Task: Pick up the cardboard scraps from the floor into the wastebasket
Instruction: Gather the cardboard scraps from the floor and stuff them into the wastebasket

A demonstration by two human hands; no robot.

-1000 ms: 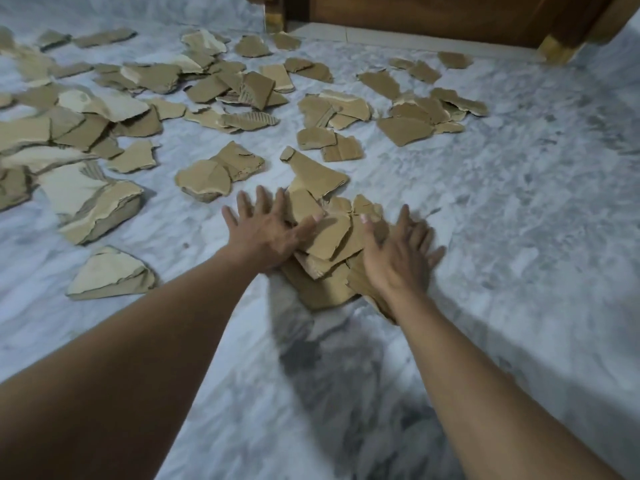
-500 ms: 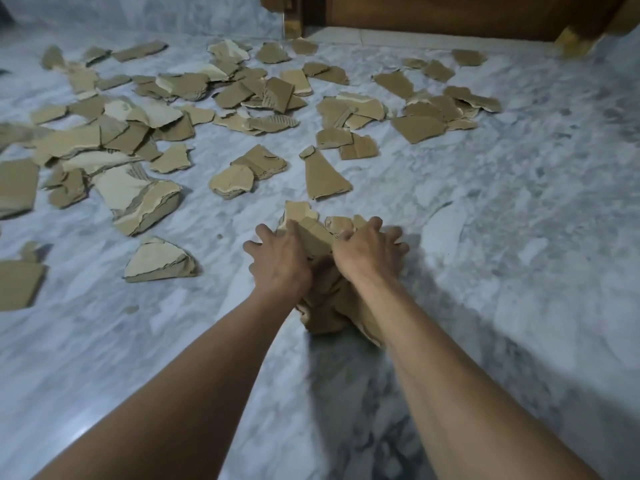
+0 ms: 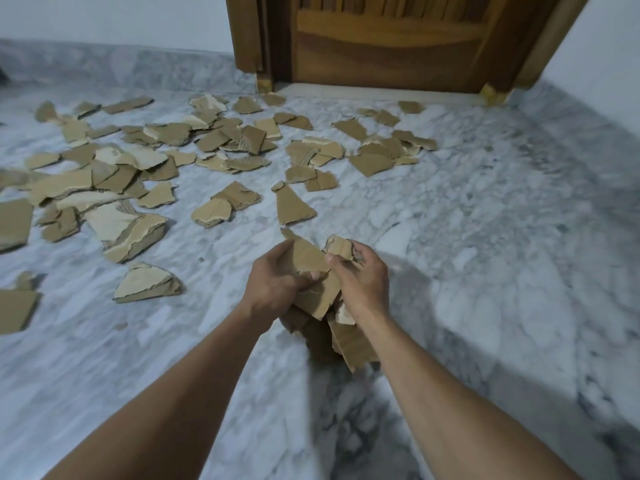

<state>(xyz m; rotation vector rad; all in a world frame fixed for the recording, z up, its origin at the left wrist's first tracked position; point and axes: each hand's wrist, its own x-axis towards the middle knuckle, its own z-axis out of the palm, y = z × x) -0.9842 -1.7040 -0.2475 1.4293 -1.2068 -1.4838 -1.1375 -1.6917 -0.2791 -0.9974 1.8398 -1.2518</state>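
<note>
The marble floor [image 3: 485, 237] fills most of your view, with a wooden door [image 3: 381, 46] at its far edge. Loose cardboard scraps [image 3: 138, 174] lie spread over the floor's left and middle, many overlapping (one long wedge lies alone just beyond your hands). Between your hands sits a gathered bunch of scraps [image 3: 315, 289], its lower pieces hanging below your wrists. Your left hand [image 3: 273, 285] curls round its left side. Your right hand [image 3: 363, 278] grips the right, thumb pinching a small top piece.
</note>
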